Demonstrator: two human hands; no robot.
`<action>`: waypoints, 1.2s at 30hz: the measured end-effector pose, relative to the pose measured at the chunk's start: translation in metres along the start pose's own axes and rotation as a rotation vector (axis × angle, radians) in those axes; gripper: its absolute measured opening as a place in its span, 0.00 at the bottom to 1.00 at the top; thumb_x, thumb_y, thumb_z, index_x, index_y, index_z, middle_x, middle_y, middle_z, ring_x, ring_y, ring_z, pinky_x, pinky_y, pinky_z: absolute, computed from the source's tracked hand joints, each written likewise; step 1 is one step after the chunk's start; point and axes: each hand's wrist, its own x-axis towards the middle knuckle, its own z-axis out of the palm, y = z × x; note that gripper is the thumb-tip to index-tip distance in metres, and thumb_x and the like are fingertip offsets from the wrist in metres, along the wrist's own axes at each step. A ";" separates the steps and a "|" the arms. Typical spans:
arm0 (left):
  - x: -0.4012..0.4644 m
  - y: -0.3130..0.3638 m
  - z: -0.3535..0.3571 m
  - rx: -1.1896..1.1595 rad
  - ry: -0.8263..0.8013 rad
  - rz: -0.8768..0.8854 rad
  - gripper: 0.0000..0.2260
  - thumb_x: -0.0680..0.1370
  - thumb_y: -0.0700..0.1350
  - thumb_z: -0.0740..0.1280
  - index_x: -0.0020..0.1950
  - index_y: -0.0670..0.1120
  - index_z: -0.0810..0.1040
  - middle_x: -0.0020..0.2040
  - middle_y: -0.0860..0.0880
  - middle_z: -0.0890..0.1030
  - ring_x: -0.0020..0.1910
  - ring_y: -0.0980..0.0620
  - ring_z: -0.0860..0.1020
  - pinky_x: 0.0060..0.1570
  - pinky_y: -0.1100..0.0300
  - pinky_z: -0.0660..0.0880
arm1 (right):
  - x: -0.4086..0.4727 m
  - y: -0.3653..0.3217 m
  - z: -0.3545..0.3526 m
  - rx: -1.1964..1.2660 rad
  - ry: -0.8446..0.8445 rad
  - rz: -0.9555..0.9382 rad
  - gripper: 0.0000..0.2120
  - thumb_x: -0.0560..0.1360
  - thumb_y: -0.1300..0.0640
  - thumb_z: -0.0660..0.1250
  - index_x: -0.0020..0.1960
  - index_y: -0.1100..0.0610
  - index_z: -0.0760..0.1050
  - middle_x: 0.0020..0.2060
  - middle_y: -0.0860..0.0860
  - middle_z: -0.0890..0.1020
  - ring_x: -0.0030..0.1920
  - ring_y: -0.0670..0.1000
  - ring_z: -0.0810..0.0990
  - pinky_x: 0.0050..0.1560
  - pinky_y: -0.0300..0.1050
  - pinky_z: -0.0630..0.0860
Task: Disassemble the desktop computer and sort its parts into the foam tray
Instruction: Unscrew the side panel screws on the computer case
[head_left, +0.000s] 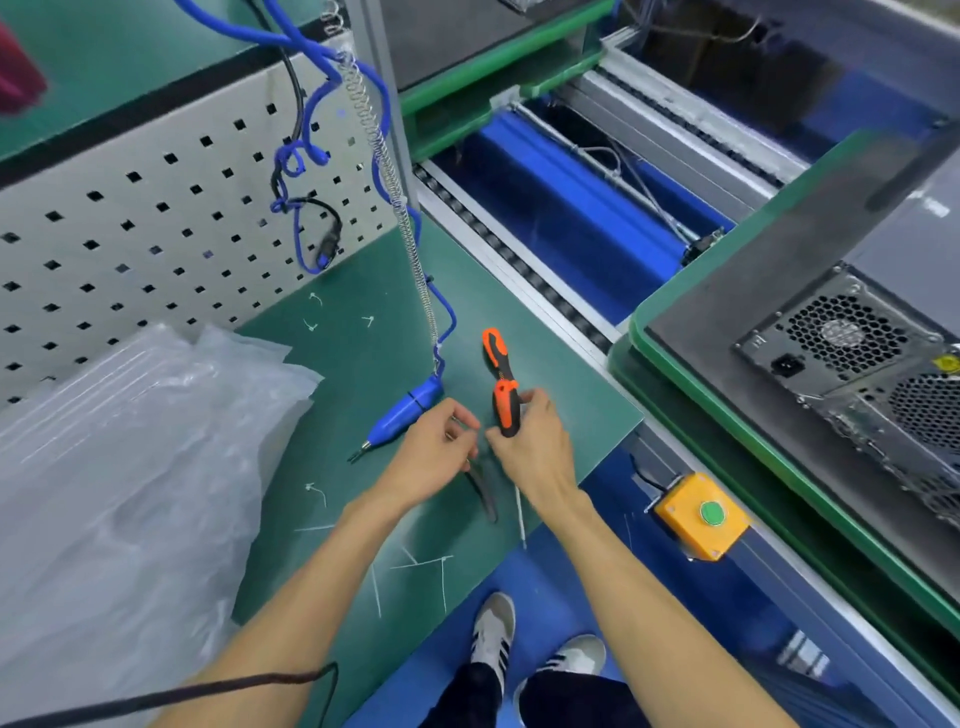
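A tool is being picked up, so the step in hand is judged to be preparation, with no part yet removed from the grey metal desktop computer case (878, 374), which is seen lying on a green-edged pallet (727, 415) on the conveyor, well apart to the right of the hands. No foam tray is seen in this view.

On the green bench mat (363, 364), an orange-and-black handled screwdriver (506, 410) is gripped by the right hand (535, 441), its fingers curled round the handle; a thin pale shaft is seen running back under the wrist. A second orange-and-black handle (493, 348) lies just beyond it. The left hand (434, 457) is held close beside the right, its fingers bent over something small and dark (483, 488); whether this is pinched cannot be told. A blue electric screwdriver on a coiled cable (408, 410) lies just left of the hands.

The next move is judged to call for the screwdriver to be carried across to the case and its tip seated squarely in a rear screw.
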 end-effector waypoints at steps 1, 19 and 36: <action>0.001 0.002 0.001 0.008 -0.002 0.009 0.06 0.79 0.37 0.63 0.46 0.47 0.74 0.35 0.48 0.80 0.31 0.51 0.76 0.36 0.59 0.74 | 0.000 -0.001 -0.003 0.036 0.022 -0.007 0.15 0.71 0.52 0.71 0.53 0.56 0.70 0.49 0.52 0.76 0.46 0.57 0.78 0.46 0.52 0.75; -0.002 0.164 0.143 0.442 -0.026 0.471 0.22 0.83 0.51 0.60 0.32 0.41 0.71 0.26 0.47 0.70 0.30 0.45 0.69 0.34 0.51 0.62 | -0.073 0.073 -0.235 1.070 0.255 -0.039 0.15 0.76 0.61 0.75 0.48 0.61 0.68 0.36 0.56 0.85 0.33 0.57 0.83 0.32 0.47 0.81; -0.097 0.257 0.296 0.590 -0.263 1.275 0.18 0.80 0.45 0.65 0.30 0.47 0.70 0.29 0.53 0.71 0.36 0.50 0.68 0.51 0.48 0.69 | -0.202 0.173 -0.317 0.719 0.186 0.095 0.06 0.82 0.51 0.65 0.54 0.54 0.73 0.31 0.51 0.76 0.23 0.52 0.72 0.26 0.42 0.69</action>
